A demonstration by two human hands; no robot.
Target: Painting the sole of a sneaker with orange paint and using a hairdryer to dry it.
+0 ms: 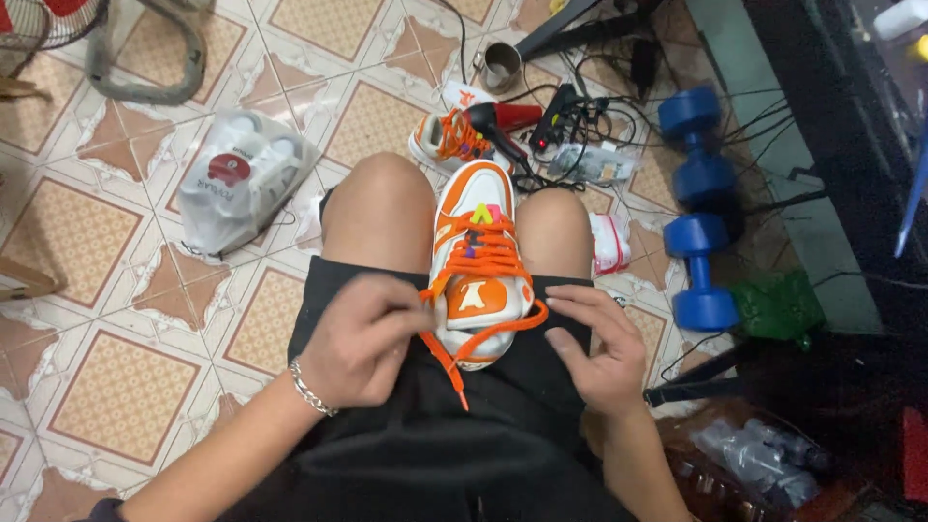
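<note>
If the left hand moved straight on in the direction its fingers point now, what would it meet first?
The left hand points right, toward the orange and white sneaker held between the knees. It would probably meet the sneaker's side first, where it already pinches the orange lace.

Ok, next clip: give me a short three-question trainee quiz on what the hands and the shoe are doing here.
1. True or false: the orange and white sneaker rests on the person's lap between the knees.
2. Which hand pinches the orange lace? A) left hand B) right hand
3. Fill in: a second sneaker lies on the tiled floor beside a red ____.

Key
1. True
2. A
3. hair dryer
</note>
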